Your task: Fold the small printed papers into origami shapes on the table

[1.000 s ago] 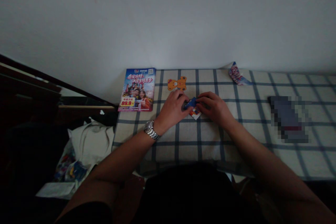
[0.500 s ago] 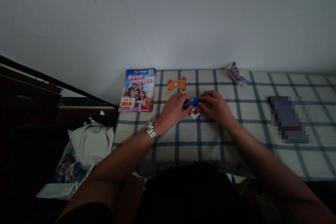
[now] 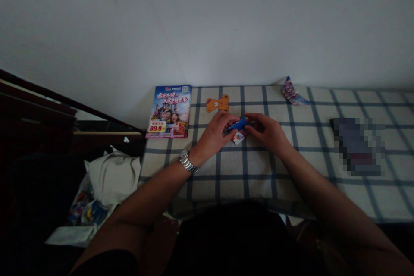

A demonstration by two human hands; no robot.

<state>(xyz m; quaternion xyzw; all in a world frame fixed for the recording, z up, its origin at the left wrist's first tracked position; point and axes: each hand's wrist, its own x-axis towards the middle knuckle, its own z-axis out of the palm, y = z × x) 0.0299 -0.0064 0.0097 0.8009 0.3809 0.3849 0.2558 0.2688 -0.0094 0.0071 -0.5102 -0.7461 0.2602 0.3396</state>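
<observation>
Left hand (image 3: 216,134) and right hand (image 3: 268,133) are both pinching a folded blue printed paper (image 3: 237,125) just above a blue-checked tablecloth (image 3: 231,166), its far edge meeting a pale wall (image 3: 207,21).

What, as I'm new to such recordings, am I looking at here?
There's no machine: these are a person's bare hands, seen from a camera worn on the head, looking forward and down. All the pictures share that view. The left hand, with a watch on its wrist, and the right hand hold a small paper, partly blue. On the checked cloth are a flyer, an orange bear, a folded sheet and a pixelated dark object.
</observation>
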